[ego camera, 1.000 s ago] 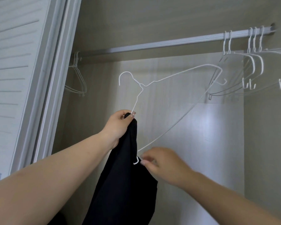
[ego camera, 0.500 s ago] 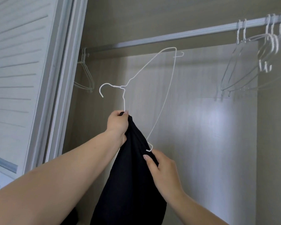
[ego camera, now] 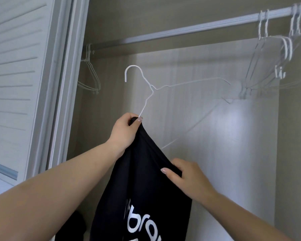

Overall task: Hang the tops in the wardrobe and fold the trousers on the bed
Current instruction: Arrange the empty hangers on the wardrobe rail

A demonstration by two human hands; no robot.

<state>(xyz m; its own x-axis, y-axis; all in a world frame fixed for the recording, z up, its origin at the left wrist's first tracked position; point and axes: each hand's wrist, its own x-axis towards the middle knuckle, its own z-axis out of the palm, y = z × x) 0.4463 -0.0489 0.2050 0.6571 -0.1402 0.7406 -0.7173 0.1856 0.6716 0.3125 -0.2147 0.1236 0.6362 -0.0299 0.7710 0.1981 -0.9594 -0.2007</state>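
The left hand (ego camera: 123, 132) is raised inside the wardrobe, its fingers grasping the top edge of a black fabric top with white lettering (ego camera: 142, 197) together with the lower arm of a thin white wire hanger (ego camera: 147, 92). The right hand (ego camera: 189, 178) pinches the top's edge lower down. The top hangs below the silver metal rail (ego camera: 189, 31), where empty white wire hangers (ego camera: 268, 63) hang.

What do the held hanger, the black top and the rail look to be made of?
Hanger: thin wire with a white coating, going by its slim bent outline; the metal beneath is a guess.
Top: soft matt black fabric, likely a knit; it drapes and creases, with white printed letters.
Rail: pale, satin metal by its sheen, with ridges along it.
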